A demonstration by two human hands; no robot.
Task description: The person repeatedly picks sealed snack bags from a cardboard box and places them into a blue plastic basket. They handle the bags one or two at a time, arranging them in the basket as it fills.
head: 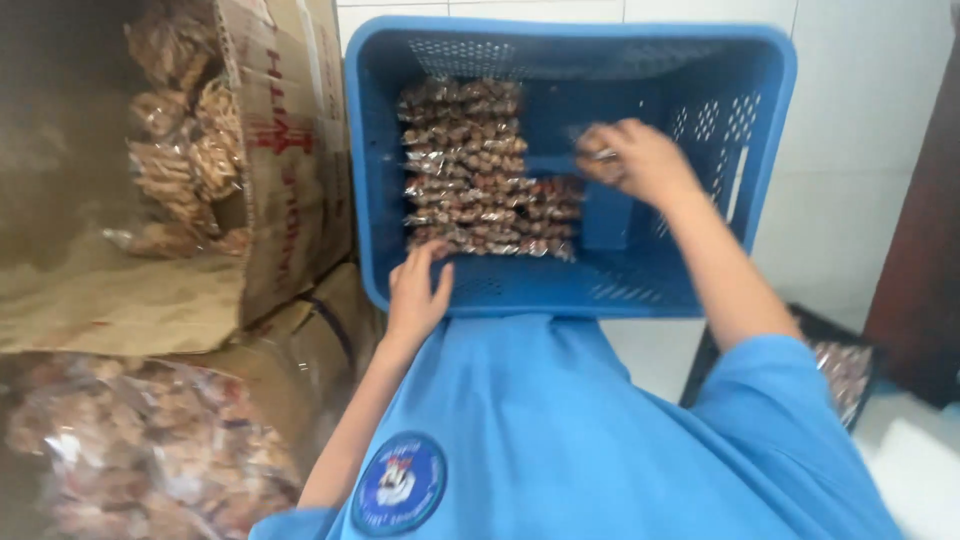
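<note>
My right hand (640, 160) pinches a small clear-wrapped snack packet (597, 152) over the blue perforated plastic crate (760, 80); light, crinkly, slippery, probably crushable, so grip the edges. Left hand (415, 290), fingers spread, steadies stacked packets (470, 170).

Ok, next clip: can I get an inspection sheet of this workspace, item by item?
Surface: pale tiled floor; the blue crate is tilted toward the person.
Job's things: clear packets of brown snacks stacked in rows on the crate's left side; its right side is bare.
Clutter: open cardboard box with more packets at left; a bag of packets below it; a dark tray of packets at right.
Grips: left hand rests on the crate's near rim; right hand is inside the crate, closed on a packet.
Cables: nothing seen.
Surroundings: dark brown panel at far right; blue shirt fills the foreground.
</note>
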